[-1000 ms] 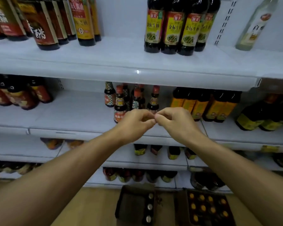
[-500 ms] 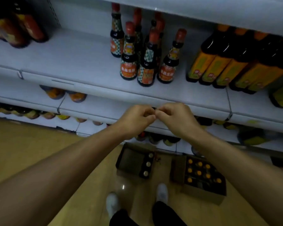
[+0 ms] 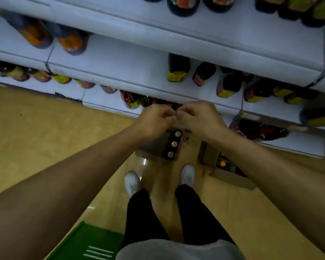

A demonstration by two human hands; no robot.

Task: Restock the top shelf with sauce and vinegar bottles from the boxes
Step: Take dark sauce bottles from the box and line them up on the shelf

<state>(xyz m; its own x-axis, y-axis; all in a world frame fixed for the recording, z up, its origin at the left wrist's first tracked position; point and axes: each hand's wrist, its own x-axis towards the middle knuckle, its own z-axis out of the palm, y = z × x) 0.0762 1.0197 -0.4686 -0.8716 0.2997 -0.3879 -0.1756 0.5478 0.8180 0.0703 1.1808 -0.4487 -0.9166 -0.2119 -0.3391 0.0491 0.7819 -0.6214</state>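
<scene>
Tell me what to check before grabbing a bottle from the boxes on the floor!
1. Hands free: ok. The left hand and right hand are curled, fingertips meeting, with no bottle in them.
2. Bottles left in the left box: ok, three caps show.
3. Bottles in the right box: cannot tell, the right arm covers most of it.
4. Feet clear of boxes: ok, both white shoes stand just short of them.
5. Room on the top shelf: cannot tell, it is out of view.
</scene>
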